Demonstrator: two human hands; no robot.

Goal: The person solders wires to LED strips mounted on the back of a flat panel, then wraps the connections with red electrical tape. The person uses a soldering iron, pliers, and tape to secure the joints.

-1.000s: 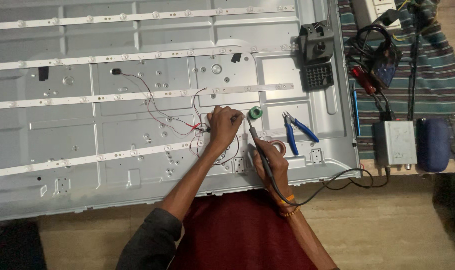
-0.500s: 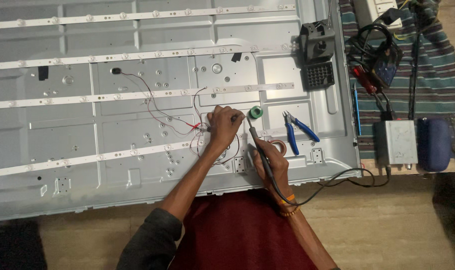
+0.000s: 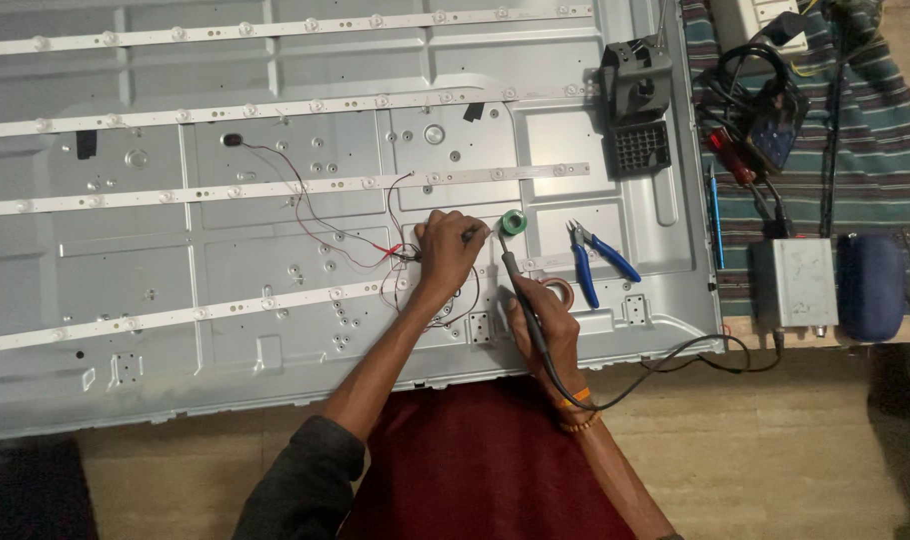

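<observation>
My left hand rests on a large grey metal panel, its fingers pinched on thin red and black wires near a white light strip. My right hand grips a black soldering iron like a pen. The iron's tip points up toward the left hand's fingertips. A small green solder spool lies just above the tip. A roll of brown tape sits under the right hand's fingers.
Blue-handled cutters lie right of the hands. A black block stands at the panel's upper right. On a striped cloth sit tangled cables, a grey metal box and a dark blue case. The iron's cord trails right.
</observation>
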